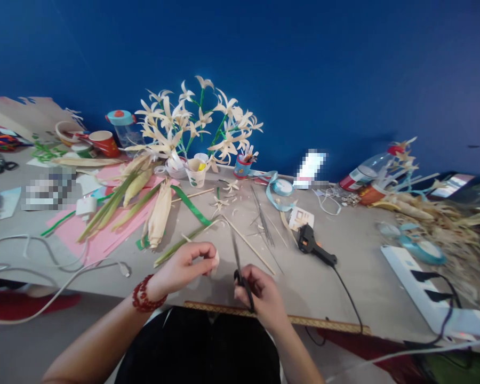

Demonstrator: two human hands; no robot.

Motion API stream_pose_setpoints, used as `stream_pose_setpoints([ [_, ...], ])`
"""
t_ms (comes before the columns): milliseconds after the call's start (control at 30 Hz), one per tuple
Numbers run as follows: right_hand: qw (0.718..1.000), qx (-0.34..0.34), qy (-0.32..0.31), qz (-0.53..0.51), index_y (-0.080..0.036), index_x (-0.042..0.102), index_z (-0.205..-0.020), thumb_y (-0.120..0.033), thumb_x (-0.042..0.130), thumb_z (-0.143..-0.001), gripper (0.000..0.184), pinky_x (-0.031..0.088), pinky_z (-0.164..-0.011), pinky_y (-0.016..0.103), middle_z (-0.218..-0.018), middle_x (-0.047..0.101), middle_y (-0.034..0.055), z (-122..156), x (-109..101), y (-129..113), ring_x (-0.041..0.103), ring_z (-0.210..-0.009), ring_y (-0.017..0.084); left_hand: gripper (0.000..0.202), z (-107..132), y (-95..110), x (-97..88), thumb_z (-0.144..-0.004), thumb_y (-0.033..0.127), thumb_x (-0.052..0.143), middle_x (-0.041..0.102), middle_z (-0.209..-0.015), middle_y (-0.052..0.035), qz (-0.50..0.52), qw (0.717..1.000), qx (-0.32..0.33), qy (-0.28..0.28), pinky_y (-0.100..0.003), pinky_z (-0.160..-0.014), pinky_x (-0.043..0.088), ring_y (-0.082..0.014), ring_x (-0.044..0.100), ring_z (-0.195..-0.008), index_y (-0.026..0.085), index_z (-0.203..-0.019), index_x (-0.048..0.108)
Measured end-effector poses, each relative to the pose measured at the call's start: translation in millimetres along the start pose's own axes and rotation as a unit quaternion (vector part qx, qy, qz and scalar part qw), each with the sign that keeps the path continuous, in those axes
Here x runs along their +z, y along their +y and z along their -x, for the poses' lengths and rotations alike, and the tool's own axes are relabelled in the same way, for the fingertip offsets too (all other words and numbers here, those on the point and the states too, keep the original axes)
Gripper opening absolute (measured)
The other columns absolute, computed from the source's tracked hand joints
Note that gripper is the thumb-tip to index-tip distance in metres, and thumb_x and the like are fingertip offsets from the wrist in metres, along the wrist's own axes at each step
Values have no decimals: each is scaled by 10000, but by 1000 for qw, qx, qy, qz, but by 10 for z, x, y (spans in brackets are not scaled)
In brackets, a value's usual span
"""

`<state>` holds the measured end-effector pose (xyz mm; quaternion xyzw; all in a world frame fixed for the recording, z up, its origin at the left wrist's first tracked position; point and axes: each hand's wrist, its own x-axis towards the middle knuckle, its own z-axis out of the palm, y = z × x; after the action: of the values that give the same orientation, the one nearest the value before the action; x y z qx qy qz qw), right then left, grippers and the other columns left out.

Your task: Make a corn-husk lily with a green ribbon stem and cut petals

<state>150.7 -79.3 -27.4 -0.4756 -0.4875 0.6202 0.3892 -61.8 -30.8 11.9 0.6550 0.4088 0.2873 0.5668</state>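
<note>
"When the head view is consulted, what is the state of the left hand (190, 264)?"

"Thumb and fingertips are pinched on a small pale piece (215, 261) — located above the near part of the table (352, 290)."

"And the right hand (262, 296)?"

"Its fingers are curled around the handles of the scissors (237, 253); the blurred blades point away from the body, apart from the piece."

"Adjacent items?"

"A thin stick (250, 245) lies just beyond the scissors; the glue gun (315, 245) rests farther right."
</note>
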Motion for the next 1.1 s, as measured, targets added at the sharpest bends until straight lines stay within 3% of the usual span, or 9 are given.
stream_pose_setpoints([
  [133,999,-36,22,-30,-215,510,-828,-379,797,-671,366,437,-618,245,-833,645,19,-126,66,-139,567,-698,137,170,-15,62,43,-838,248,535,575,-646,24,-92,995,21,-27,-209,-580,372,-117,513,-626,171,-687,550],
  [333,998,-35,42,17,-211,480,-783,-271,786,-651,338,404,-526,206,-700,610,-31,-296,146,-201,507,-563,94,118,-48,63,68,-792,223,556,604,-652,10,-226,970,75,-43,-227,-621,380,-137,545,-636,185,-685,588],
  [500,997,-36,20,63,-208,484,-790,-196,748,-656,297,337,-480,192,-604,543,-67,-328,119,-146,420,-492,75,85,-70,45,63,-753,154,563,628,-670,-8,-286,951,92,-68,-249,-661,381,-167,578,-687,193,-680,582],
  [633,998,-40,21,43,-213,471,-780,-168,717,-639,287,339,-496,197,-633,549,-60,-301,102,-165,428,-516,79,82,-79,71,44,-787,165,551,629,-716,-9,-248,960,97,-82,-245,-680,398,-159,574,-706,189,-719,589],
  [767,998,-40,17,-40,-219,452,-780,-209,722,-616,316,348,-508,206,-678,569,-48,-270,110,-202,436,-533,81,100,-72,105,-16,-834,169,526,614,-785,-12,-161,980,105,-50,-247,-732,426,-148,572,-741,185,-751,581],
  [933,991,-77,43,-99,-216,473,-773,-237,731,-646,288,363,-527,211,-688,576,-41,-286,151,-206,474,-569,91,133,-45,86,-17,-860,305,588,651,-910,-46,-90,992,76,-33,-274,-786,439,-179,595,-853,176,-882,614],
  [1100,985,-103,81,-113,-217,484,-768,-248,771,-643,314,380,-532,211,-694,584,-36,-307,203,-193,489,-586,96,198,-26,-14,17,-888,332,552,591,-764,-16,-12,999,41,-3,-250,-697,420,-140,528,-723,158,-801,592],
])
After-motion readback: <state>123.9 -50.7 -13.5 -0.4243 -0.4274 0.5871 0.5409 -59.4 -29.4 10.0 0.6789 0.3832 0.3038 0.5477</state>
